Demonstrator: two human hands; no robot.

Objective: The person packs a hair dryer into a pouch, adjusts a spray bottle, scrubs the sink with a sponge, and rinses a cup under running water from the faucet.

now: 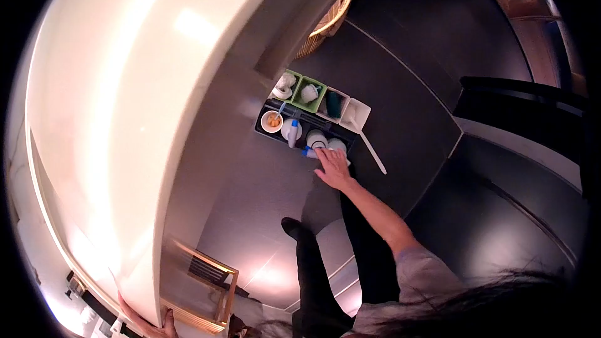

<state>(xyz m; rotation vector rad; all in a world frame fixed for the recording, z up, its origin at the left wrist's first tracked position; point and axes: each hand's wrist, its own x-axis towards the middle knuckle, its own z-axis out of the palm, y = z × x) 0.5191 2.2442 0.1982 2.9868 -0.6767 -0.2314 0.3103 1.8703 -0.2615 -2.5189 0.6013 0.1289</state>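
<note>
A dark caddy point(300, 119) stands on the grey floor, with small green and pale bins along its far side. In its near row are a white cup point(272, 121) with orange pieces, a spray bottle point(293, 131) with a blue and white head, and other white bottles point(317, 139). My right hand point(334, 168) is over the near right end of the caddy at a bottle top, fingers spread and partly bent; contact is unclear. At the bottom left, my left hand point(153, 325) rests at the edge of the large white curved surface point(156, 87), fingers apart.
A long white handle point(375, 153) sticks out from the rightmost bin. Behind the caddy is a woven basket point(332, 19). A wooden rack point(213, 288) stands at the lower left, near my legs point(313, 275). Dark panels are on the right.
</note>
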